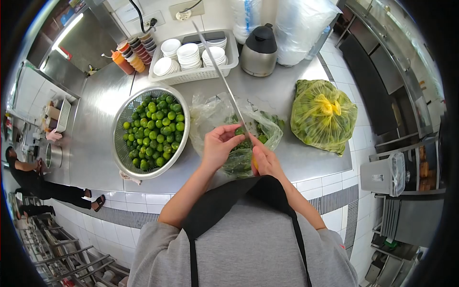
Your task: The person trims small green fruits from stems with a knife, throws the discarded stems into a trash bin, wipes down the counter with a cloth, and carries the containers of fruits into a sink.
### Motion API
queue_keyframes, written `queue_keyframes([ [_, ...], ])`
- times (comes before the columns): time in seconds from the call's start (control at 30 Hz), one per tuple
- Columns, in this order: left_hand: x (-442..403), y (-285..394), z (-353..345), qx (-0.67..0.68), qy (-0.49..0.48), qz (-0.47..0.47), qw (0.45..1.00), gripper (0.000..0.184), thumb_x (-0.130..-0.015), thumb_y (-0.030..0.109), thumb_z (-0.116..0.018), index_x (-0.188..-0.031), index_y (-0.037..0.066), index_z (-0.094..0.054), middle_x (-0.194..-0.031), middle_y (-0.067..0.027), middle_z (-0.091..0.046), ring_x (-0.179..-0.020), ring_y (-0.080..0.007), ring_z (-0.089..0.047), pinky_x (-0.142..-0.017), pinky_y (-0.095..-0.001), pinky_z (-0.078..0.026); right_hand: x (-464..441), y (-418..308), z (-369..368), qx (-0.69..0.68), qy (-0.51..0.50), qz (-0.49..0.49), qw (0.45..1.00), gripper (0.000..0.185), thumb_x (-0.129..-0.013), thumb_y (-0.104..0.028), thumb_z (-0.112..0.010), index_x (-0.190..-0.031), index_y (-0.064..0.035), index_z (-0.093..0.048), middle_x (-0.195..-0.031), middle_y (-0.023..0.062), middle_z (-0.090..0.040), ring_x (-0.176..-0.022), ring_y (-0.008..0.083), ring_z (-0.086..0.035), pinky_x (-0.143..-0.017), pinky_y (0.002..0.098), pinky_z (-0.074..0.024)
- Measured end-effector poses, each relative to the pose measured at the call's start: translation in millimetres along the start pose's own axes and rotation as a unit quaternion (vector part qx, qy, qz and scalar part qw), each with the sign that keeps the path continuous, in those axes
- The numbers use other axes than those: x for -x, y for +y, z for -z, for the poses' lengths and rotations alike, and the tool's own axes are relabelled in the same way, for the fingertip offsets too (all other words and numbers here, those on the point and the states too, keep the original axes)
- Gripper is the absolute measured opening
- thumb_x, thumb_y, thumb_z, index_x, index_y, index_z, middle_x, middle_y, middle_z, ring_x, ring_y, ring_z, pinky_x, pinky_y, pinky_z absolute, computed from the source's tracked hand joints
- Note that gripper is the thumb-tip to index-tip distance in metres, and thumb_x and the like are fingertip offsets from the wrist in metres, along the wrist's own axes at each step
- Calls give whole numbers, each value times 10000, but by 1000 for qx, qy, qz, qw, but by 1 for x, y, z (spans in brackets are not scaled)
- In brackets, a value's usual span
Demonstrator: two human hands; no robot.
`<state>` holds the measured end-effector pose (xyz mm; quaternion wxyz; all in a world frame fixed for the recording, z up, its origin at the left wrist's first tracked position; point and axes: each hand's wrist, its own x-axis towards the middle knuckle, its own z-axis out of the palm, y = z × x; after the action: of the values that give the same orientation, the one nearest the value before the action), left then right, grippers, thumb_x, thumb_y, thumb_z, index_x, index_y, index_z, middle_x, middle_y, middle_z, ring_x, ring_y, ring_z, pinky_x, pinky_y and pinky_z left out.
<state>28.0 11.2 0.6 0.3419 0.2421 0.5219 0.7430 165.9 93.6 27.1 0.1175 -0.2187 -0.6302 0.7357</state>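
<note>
My right hand (pixel 267 158) is closed round the yellow handle of a long knife (pixel 229 91), its blade pointing up and away from me. Pinched in the fingers of my left hand (pixel 219 146) is a small green lime (pixel 239 130), close beside the blade. Both hands are above an opened clear plastic bag (pixel 204 119) with green pieces in it; what these are is partly hidden by the plastic and my hands. To the left, a metal colander (pixel 185 143) holds many whole green limes (pixel 155 126).
A tied bag of green produce (pixel 320 124) sits at the table's right. Behind are a white basket (pixel 191 75) of small bowls, a steel jug (pixel 258 55), sauce bottles (pixel 123 62) and plastic-wrapped stacks (pixel 301 33). Another person (pixel 36 174) stands far left.
</note>
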Motion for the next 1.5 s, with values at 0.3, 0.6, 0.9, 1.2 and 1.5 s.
queue_keyframes([
  [0.3, 17, 8, -4, -341, 60, -254, 903, 283, -655, -19, -697, -924, 7, -613, -882, -105, -602, -769, -183, -603, -674, -259, -504, -17, -5, -14, -63, 17, -57, 996, 362, -934, -397, -316, -1085, -90, -434, -437, 21, -380, -314, 101, -352, -314, 243, -288],
  [0.6, 27, 21, 15, -433, 36, -388, 813, 285, -630, -2, -707, -902, 33, -630, -898, -102, -605, -791, -225, -604, -679, -281, -499, -24, -11, -16, -108, -56, -149, 981, 428, -921, -487, -244, -1071, -135, -437, -455, 42, -392, -339, 126, -363, -337, 255, -314],
  [0.9, 10, 78, 75, -649, 186, -280, 683, 217, -679, 32, -629, -895, 49, -630, -966, -115, -579, -863, -290, -550, -738, -369, -456, -13, 18, 46, -105, 21, -254, 961, 708, -822, -676, -235, -428, -98, -337, -382, 35, -333, -333, 149, -378, -357, 253, -318],
  [1.2, -34, -27, -14, -568, -212, -104, 789, 166, -706, 113, -626, -852, 36, -628, -810, -129, -605, -742, -290, -587, -634, -342, -472, 30, 34, 67, -107, 121, -224, 961, 524, -878, -534, -341, -726, -49, -468, -432, 34, -378, -343, 131, -387, -348, 248, -342],
  [1.5, -13, -14, -10, -162, -142, 102, 971, 303, -740, 20, -615, -1040, -1, -576, -874, -60, -615, -752, -130, -579, -691, -259, -467, 35, 14, 49, -15, 45, -85, 995, 546, -905, -364, -401, -1375, -136, -242, -517, -10, -396, -415, 91, -398, -393, 222, -364],
])
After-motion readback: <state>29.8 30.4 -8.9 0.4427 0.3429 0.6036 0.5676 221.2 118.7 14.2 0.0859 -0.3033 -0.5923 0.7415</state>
